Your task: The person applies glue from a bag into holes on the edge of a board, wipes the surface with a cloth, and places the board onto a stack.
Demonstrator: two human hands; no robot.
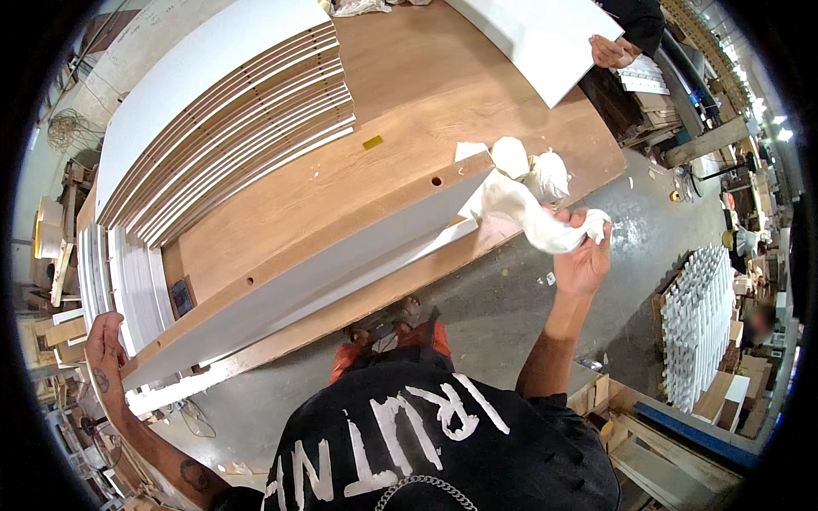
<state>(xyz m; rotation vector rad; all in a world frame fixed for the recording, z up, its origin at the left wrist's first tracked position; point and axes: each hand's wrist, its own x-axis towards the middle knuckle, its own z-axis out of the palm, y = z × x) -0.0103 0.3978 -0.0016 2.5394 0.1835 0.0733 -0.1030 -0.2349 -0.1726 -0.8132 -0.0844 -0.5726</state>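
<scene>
A long white panel (341,264) stands on its edge along the near side of the table, its brown raw edge with several drilled holes facing up. At its left end, my left hand (106,342) is closed about the corner; the fingertips are partly hidden. My right hand (583,262) is raised past the panel's right end, its fingers closed round a white cloth (545,228). The cloth trails left toward a heap of crumpled white cloths (545,175) on the table.
A large stack of white boards (221,77) fills the back left of the wooden table (409,94). A yellow piece (372,142) lies mid-table. At the back right, another person's hand (615,53) touches a white board (537,43). White slatted pieces (699,328) stand on the floor to the right.
</scene>
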